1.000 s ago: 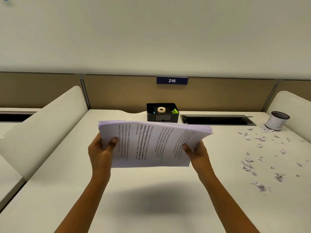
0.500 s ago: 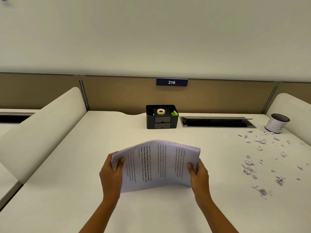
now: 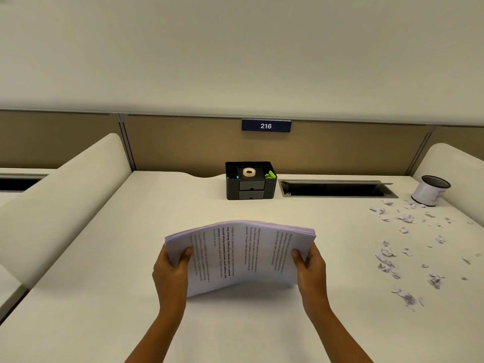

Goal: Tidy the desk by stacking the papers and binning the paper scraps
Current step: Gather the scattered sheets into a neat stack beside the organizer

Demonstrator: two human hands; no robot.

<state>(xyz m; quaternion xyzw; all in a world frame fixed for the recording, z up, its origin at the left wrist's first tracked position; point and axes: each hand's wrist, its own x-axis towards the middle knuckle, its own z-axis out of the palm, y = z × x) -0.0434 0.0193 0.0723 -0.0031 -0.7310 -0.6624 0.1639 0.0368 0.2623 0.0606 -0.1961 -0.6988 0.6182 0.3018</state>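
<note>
A thick stack of printed papers [image 3: 241, 255] stands on its lower edge on the white desk [image 3: 104, 258], bowed upward in the middle. My left hand [image 3: 171, 271] grips its left side with the thumb on the front sheet. My right hand [image 3: 310, 268] grips the right side the same way. Several torn paper scraps [image 3: 387, 258] lie scattered over the right part of the desk. A small round bin [image 3: 429, 191] with a white wall and dark mesh rim stands at the far right corner, apart from both hands.
A black desk organiser [image 3: 251, 180] with a tape roll sits at the back centre. Right of it is an open cable slot [image 3: 335, 189]. Curved white dividers [image 3: 65, 195] flank the desk, and a tan partition [image 3: 183, 142] with a "216" label closes the back.
Both hands have brought the stack down from mid-air to the desk, where its lower edge now rests. The stack stays gripped at both sides.
</note>
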